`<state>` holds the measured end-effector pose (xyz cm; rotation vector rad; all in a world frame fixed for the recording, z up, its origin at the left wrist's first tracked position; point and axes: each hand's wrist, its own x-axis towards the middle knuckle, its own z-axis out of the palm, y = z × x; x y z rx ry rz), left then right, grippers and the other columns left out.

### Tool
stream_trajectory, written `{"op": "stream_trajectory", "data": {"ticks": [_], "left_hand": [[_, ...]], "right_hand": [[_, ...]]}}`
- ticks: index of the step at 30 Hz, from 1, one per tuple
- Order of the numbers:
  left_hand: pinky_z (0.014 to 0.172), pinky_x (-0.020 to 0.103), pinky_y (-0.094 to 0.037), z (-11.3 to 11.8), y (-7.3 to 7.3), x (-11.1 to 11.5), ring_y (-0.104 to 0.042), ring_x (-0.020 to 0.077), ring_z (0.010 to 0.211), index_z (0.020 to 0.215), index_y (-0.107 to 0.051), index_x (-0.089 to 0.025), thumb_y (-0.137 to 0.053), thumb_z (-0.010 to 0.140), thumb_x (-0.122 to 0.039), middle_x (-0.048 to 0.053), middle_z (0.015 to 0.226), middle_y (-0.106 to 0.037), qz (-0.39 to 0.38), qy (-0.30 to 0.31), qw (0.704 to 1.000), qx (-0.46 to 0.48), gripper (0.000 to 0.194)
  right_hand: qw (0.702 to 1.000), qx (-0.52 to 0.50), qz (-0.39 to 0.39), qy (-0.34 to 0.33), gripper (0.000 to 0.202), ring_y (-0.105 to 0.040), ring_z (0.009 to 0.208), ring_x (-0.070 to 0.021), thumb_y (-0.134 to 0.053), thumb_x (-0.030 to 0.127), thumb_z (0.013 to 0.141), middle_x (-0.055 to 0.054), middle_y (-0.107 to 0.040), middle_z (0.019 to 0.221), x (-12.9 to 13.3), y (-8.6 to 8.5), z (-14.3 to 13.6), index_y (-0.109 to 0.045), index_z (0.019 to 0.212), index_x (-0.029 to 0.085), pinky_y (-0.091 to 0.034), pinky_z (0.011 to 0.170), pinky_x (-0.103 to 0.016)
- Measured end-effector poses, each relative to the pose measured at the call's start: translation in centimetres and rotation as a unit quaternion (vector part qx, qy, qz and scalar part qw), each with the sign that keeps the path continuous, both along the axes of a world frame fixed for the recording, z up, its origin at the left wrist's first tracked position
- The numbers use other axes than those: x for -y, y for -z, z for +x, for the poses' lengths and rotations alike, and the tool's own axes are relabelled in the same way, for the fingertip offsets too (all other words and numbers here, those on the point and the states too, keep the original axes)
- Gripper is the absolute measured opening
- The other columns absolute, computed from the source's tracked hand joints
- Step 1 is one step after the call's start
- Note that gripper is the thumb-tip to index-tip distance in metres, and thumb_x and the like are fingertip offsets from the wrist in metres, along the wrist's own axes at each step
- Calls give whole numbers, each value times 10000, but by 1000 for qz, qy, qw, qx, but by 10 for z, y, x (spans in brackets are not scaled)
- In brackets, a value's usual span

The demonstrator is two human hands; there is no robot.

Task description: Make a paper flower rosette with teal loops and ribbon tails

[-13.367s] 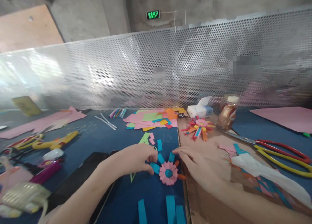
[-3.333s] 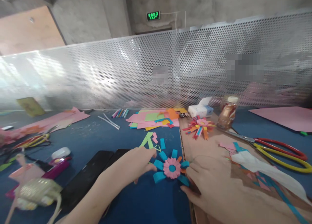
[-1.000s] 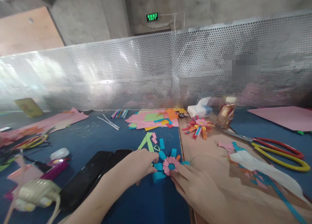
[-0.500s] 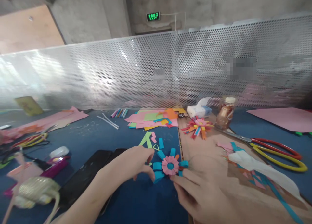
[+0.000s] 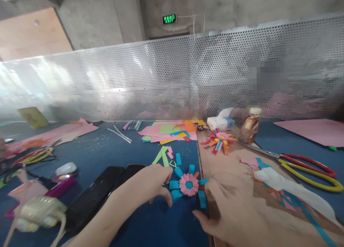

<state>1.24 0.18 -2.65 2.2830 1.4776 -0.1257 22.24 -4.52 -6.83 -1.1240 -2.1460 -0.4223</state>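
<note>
Paper flower (image 5: 189,193): pink ring, blue petals (image 5: 191,169); it lay on the blue table (image 5: 163,229), right of and below the frame's centre, between both hands. It was roughly round, with no long axis. Left hand (image 5: 153,179): stood at the flower's left, thumb and fingers parted, nothing visibly grasped; contact unclear. Right hand (image 5: 231,207): stood at its lower right, thumb and forefinger spread, unclenched; the forefinger met or nearly met the right petals. Neither hand was clearly nearer. Green strips (image 5: 165,157): lay above the left hand.
</note>
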Motion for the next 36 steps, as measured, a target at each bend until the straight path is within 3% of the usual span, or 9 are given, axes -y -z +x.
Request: {"op": "stream_trajectory", "data": {"ticks": [2, 6, 11, 22, 36], "left_hand": [[338, 199, -255, 0, 0, 1, -455, 96, 309, 709, -463, -198, -598, 540, -505, -54, 545, -506, -4, -3, 1000, 0, 376], [338, 199, -256, 1, -2, 2, -444, 88, 301, 708, -455, -198, -615, 528, -495, -54, 563, -512, 2, -9, 1000, -3, 383], [352, 207, -262, 0, 0, 1, -466, 111, 325, 737, -466, -197, -598, 542, -516, -54, 523, -502, 2, 2, 1000, -6, 396], [342, 190, -240, 2, -2, 1, -425, 80, 299, 734, -460, -197, -618, 526, -503, -67, 517, -487, -8, -9, 1000, -4, 403], [358, 210, -265, 5, -5, 4, -446, 105, 307, 731, -460, -198, -615, 518, -515, -55, 520, -518, -4, -6, 1000, -9, 412]], "right_hand": [[997, 64, 32, 33, 203, -468, 464, -150, -530, 397, 611, -2, -521, 550, 3, 2, 1, -458, 615, 207, -227, 409, -236], [990, 111, 64, 66, 152, -423, 429, -161, -513, 362, 639, 2, -507, 514, 2, 9, 3, -453, 609, 226, -189, 428, -264], [993, 107, -1, 50, 60, -405, 441, -161, -452, 286, 653, -3, -505, 541, -3, 11, 4, -462, 620, 237, -127, 440, -275], [986, 130, -91, 45, 59, -428, 466, -164, -424, 260, 677, -16, -516, 588, -1, 4, 6, -448, 639, 220, -134, 445, -277], [981, 151, -116, 49, 45, -467, 480, -171, -435, 238, 695, -14, -527, 583, -3, -3, 5, -451, 665, 210, -189, 460, -279]]}}
